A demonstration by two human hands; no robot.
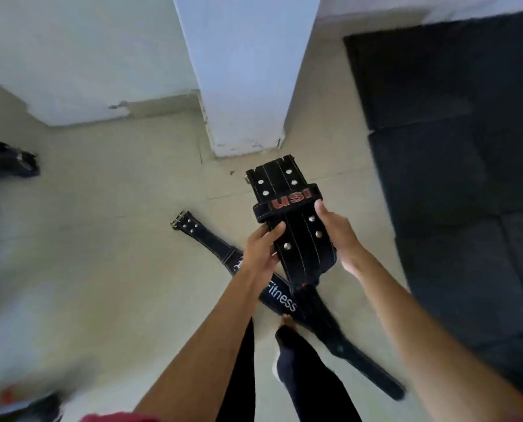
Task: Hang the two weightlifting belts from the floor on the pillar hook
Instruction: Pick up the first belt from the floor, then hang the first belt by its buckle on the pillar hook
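Note:
I hold a black studded weightlifting belt (296,236) with a red "USI" loop up off the floor, its buckle end toward the pillar (242,74). My left hand (261,249) grips its left edge and my right hand (338,231) grips its right edge. Its tail hangs down toward my legs. A second black belt (207,240), with a metal buckle and white "Fitness" lettering, lies flat on the floor beneath my left arm. No hook shows on the part of the pillar in view.
The white pillar rises from beige floor tiles (117,239) straight ahead, with a white wall (71,56) to its left. Black rubber gym mats (467,178) cover the floor on the right. A dark piece of equipment (13,162) sits at the left edge.

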